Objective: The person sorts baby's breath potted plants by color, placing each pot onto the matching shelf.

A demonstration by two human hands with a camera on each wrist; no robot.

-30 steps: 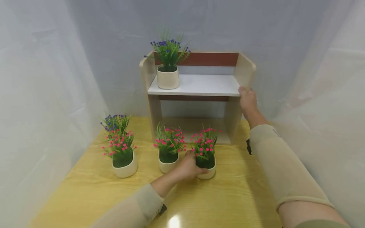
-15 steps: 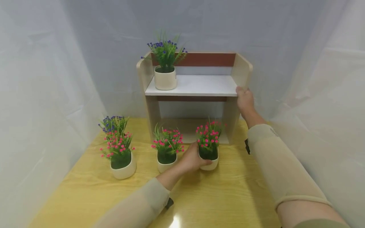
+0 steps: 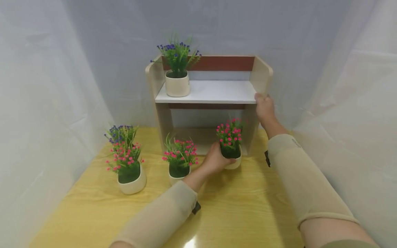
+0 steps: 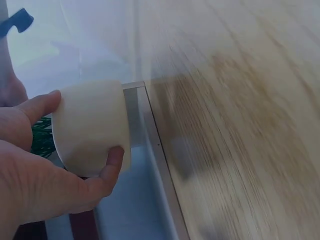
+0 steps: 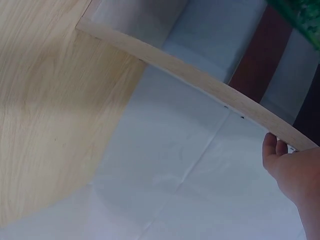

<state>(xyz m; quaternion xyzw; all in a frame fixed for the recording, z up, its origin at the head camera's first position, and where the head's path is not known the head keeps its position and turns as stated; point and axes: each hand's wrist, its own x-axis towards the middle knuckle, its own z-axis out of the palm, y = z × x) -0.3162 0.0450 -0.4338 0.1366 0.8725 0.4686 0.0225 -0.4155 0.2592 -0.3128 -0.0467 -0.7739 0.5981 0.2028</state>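
Observation:
My left hand (image 3: 216,161) grips a potted plant with pink flowers (image 3: 230,136) by its cream pot, thumb at the near side. In the left wrist view the pot (image 4: 92,125) is held off the tabletop, thumb and fingers on opposite sides, its leaves mostly hidden behind it. The plant is in front of the lower opening of a two-tier shelf (image 3: 221,91). My right hand (image 3: 265,109) holds the shelf's right side panel (image 3: 263,77) at the level of the white board. In the right wrist view its fingertips curl at the panel's edge (image 5: 200,80).
A purple-flowered pot (image 3: 177,84) stands at the left end of the upper board. On the wooden table (image 3: 242,213) stand a pink-flowered pot (image 3: 179,168) near my left forearm, another pink one (image 3: 131,182) further left, and a purple one (image 3: 119,133) behind it. White sheeting (image 3: 341,103) surrounds the table.
My left hand has carried the pink-flowered potted plant forward and slightly right, toward the shelf's lower opening. My right hand keeps its hold on the side panel; the view has shifted slightly.

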